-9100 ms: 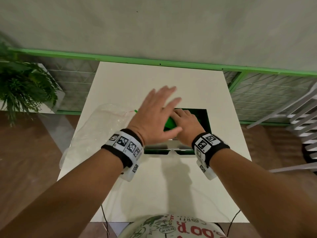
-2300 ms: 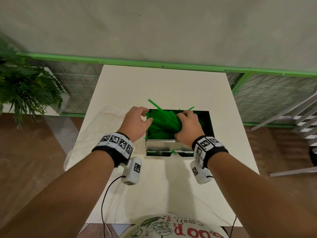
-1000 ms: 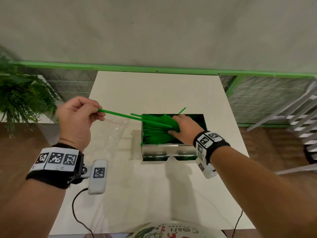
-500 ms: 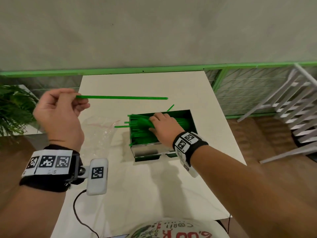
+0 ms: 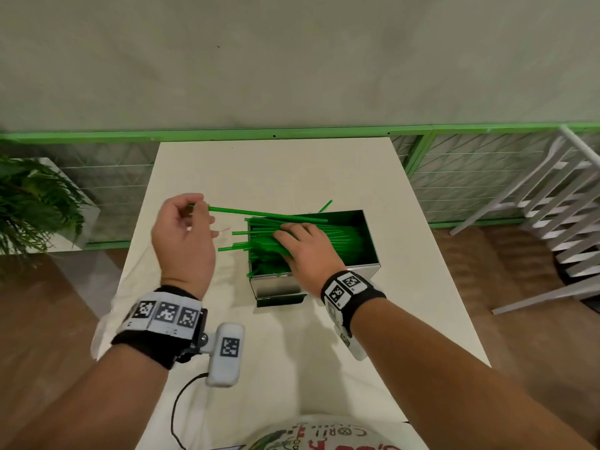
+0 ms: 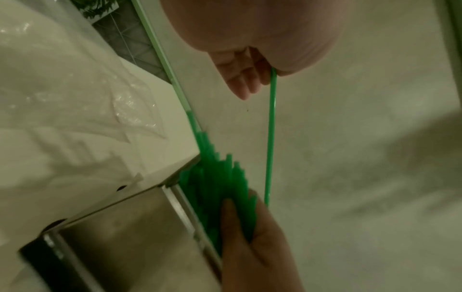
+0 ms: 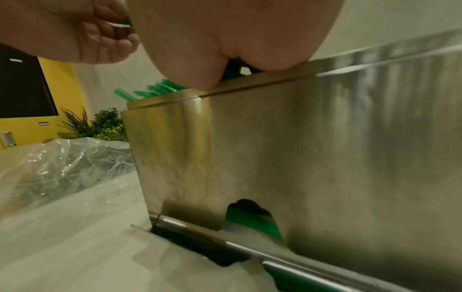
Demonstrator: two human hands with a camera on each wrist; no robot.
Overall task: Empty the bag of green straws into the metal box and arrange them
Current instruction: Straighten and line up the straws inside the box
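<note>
The bag (image 5: 107, 306) lies flat and clear at the left of the table (image 5: 292, 170). Just right of it the left hand (image 5: 183, 241) is raised, thumb and forefinger pinching one end of a straw (image 5: 269, 215) that slants over the box (image 5: 367, 237). The right hand (image 5: 305, 251) lies in the box, fingers pressed on the heaped straws (image 5: 344, 235), some poking out over its left rim

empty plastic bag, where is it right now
In the head view the plastic bag lies flat on the table's left side, beside the metal box.
</note>
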